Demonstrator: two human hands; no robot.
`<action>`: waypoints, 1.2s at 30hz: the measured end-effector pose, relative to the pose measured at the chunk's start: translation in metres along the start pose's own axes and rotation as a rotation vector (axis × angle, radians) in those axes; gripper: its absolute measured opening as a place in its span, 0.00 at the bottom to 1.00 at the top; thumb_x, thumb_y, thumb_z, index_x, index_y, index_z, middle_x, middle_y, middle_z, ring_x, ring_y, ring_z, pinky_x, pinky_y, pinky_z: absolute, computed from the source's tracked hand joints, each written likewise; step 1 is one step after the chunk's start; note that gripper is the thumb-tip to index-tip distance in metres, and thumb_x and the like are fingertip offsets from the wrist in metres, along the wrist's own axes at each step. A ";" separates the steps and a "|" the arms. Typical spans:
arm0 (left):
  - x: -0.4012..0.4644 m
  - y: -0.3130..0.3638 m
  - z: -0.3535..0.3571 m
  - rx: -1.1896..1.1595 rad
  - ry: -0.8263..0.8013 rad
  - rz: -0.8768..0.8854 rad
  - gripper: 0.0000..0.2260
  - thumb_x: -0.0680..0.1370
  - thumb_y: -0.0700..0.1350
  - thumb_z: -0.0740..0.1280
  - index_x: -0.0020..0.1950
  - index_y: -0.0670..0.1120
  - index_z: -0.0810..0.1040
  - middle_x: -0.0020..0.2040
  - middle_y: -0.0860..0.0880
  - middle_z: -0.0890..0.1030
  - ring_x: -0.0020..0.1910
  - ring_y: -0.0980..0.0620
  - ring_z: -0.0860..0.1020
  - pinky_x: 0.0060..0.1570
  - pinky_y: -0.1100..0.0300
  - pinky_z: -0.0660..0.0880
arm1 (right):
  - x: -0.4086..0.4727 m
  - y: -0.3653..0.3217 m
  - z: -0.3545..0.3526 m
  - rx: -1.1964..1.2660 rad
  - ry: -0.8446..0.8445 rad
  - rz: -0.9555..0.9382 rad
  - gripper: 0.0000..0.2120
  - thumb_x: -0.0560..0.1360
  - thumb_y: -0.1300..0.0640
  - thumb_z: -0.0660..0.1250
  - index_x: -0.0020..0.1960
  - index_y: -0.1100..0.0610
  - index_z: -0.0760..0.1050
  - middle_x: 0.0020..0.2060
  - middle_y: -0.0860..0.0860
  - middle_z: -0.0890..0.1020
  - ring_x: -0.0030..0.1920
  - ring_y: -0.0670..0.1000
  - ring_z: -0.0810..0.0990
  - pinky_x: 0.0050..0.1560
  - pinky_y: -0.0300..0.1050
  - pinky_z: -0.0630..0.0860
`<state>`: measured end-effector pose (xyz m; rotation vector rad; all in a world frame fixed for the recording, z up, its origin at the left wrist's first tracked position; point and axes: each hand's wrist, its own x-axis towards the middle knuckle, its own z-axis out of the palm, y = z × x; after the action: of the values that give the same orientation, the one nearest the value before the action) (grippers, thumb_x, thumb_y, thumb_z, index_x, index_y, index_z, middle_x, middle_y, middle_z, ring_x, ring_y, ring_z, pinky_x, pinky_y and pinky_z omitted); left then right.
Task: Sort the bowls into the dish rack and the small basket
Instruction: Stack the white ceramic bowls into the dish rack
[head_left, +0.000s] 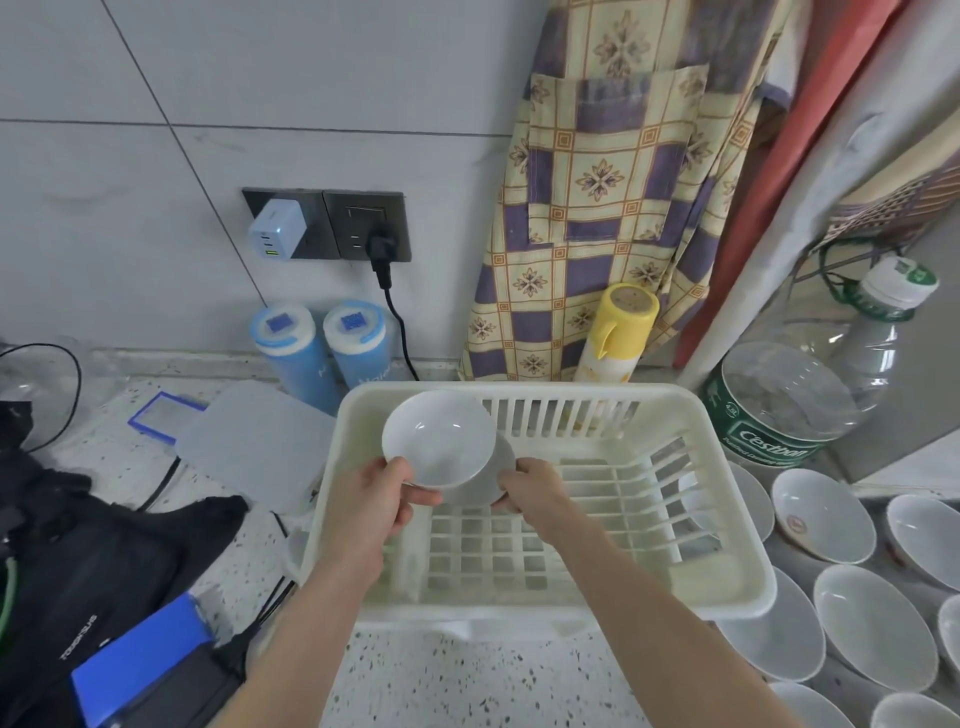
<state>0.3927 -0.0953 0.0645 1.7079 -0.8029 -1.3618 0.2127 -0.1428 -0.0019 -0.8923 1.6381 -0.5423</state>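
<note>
A cream slatted plastic dish rack (727, 582) stands on the speckled counter in the middle of the view. Over its near left part I hold two white bowls tilted on edge. My left hand (382, 499) pinches the lower rim of the front bowl (439, 439). Behind it a second bowl (485, 486) shows only a grey sliver, and my right hand (530, 491) grips its lower right edge. Several more white bowls (870, 618) lie overlapping to the right of the rack. I see no small basket.
A large clear water bottle (789, 405) stands right behind the rack, a yellow spray can (615, 332) and a hanging apron at the back wall. Left of the rack lie a translucent lid (254, 441), two blue canisters (322, 348), black fabric and cables.
</note>
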 end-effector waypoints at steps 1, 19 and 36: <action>0.001 -0.001 0.000 0.010 -0.003 -0.001 0.12 0.75 0.39 0.59 0.55 0.43 0.78 0.37 0.40 0.86 0.20 0.57 0.61 0.22 0.66 0.60 | -0.001 0.000 -0.001 0.012 -0.017 0.007 0.09 0.73 0.65 0.59 0.51 0.61 0.75 0.32 0.56 0.81 0.17 0.42 0.72 0.17 0.31 0.62; 0.019 -0.022 0.032 0.280 -0.053 0.123 0.14 0.77 0.40 0.61 0.63 0.45 0.73 0.40 0.49 0.86 0.24 0.60 0.78 0.25 0.64 0.69 | -0.023 -0.006 -0.024 -0.305 0.164 -0.356 0.10 0.74 0.60 0.60 0.53 0.56 0.77 0.29 0.49 0.77 0.25 0.47 0.70 0.27 0.41 0.67; 0.030 -0.041 0.027 0.780 -0.083 0.305 0.40 0.73 0.61 0.70 0.78 0.52 0.54 0.41 0.57 0.80 0.39 0.58 0.78 0.31 0.65 0.69 | -0.016 -0.012 -0.007 -0.479 0.207 -0.258 0.13 0.73 0.65 0.56 0.54 0.60 0.75 0.43 0.55 0.81 0.40 0.55 0.78 0.35 0.45 0.72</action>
<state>0.3730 -0.1056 0.0114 1.9756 -1.7250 -0.9622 0.2099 -0.1383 0.0184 -1.4544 1.8920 -0.4315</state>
